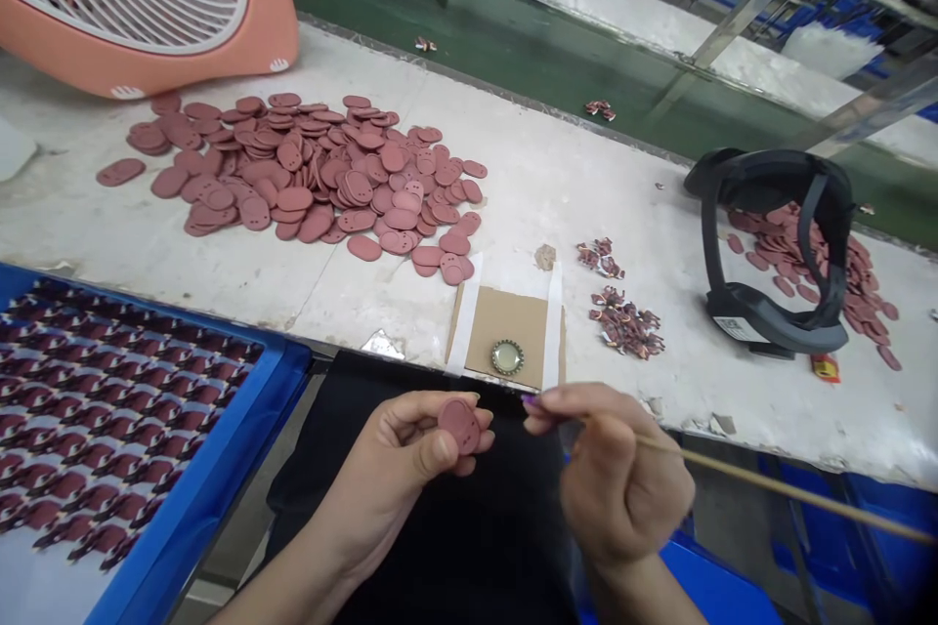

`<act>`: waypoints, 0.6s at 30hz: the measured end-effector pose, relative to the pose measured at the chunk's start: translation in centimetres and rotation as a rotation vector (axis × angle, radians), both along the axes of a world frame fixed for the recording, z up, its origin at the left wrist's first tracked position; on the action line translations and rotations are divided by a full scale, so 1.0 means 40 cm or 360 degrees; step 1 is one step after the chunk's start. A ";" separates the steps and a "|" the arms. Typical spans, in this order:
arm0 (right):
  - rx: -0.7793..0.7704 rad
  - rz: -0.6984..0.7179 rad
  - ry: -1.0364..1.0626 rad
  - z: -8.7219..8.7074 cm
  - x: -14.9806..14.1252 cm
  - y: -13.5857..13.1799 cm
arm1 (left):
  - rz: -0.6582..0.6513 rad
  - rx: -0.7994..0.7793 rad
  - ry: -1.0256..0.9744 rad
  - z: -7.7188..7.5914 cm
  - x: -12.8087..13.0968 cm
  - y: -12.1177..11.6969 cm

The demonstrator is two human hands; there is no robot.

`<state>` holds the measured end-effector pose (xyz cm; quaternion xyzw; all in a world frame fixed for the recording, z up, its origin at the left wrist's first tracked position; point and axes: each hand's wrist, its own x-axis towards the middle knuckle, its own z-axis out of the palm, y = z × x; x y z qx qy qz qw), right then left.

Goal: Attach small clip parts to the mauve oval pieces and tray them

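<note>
My left hand (pixel 410 454) pinches a small reddish-brown oval piece (pixel 459 425) between thumb and fingers, just below the table's front edge. My right hand (pixel 612 479) is closed round a thin wooden stick (pixel 784 488) that runs off to the lower right; its fingertips sit close to the oval piece, slightly apart from it. A metal bottle cap (pixel 507 356) lies on a taped cardboard square (pixel 509 322) just beyond both hands. A big heap of the same oval pieces (pixel 308 181) lies on the table at the back left.
A blue tray (pixel 212 479) at the left holds rows of several small dark-red parts. Small trimmings (pixel 622 322) lie right of the cardboard. A black headset (pixel 777 254) rests over more ovals at right. A pink fan (pixel 147 0) stands at the back left. Dark cloth (pixel 440 547) covers my lap.
</note>
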<state>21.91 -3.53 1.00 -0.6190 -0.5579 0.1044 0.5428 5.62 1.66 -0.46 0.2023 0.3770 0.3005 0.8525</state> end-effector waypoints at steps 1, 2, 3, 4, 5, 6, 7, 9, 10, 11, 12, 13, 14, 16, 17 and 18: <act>-0.0024 -0.0055 -0.0045 -0.009 0.010 0.009 | 0.0004 0.0003 0.0009 0.001 0.001 0.001; -0.0055 -0.0077 -0.0083 -0.016 0.019 0.017 | 0.0009 0.0008 0.0016 0.002 0.003 0.003; -0.0093 -0.0086 -0.0129 -0.023 0.028 0.025 | 0.0009 0.0012 0.0018 0.003 0.005 0.004; -0.0119 -0.0079 -0.0157 -0.028 0.035 0.033 | 0.0009 0.0013 0.0016 0.003 0.006 0.005; -0.0136 -0.0066 -0.0178 -0.032 0.041 0.039 | 0.0010 0.0013 0.0014 0.003 0.007 0.005; -0.0154 -0.0056 -0.0203 -0.036 0.046 0.045 | 0.0007 0.0015 0.0010 0.002 0.007 0.005; -0.0172 -0.0044 -0.0226 -0.039 0.048 0.049 | 0.0000 0.0021 0.0003 0.000 0.008 0.006; -0.0201 -0.0021 -0.0258 -0.043 0.051 0.055 | -0.0014 0.0030 -0.0008 -0.004 0.007 0.006; -0.0211 -0.0013 -0.0265 -0.044 0.051 0.056 | -0.0015 0.0033 -0.0011 -0.005 0.007 0.006; -0.0216 -0.0008 -0.0264 -0.044 0.051 0.057 | -0.0017 0.0035 -0.0014 -0.006 0.006 0.007; -0.0217 -0.0008 -0.0253 -0.043 0.050 0.056 | -0.0016 0.0035 -0.0015 -0.007 0.006 0.008; -0.0209 -0.0012 -0.0231 -0.040 0.048 0.053 | -0.0015 0.0033 -0.0015 -0.007 0.007 0.009; -0.0191 -0.0024 -0.0202 -0.036 0.044 0.049 | -0.0018 0.0033 -0.0020 -0.007 0.007 0.010; -0.0145 -0.0052 -0.0126 -0.021 0.034 0.033 | -0.0030 0.0030 -0.0036 -0.005 0.008 0.010; -0.0113 -0.0047 -0.0075 -0.012 0.028 0.023 | -0.0029 0.0027 -0.0041 -0.004 0.008 0.009; -0.0089 -0.0022 -0.0032 -0.003 0.020 0.012 | -0.0024 0.0020 -0.0038 -0.003 0.009 0.009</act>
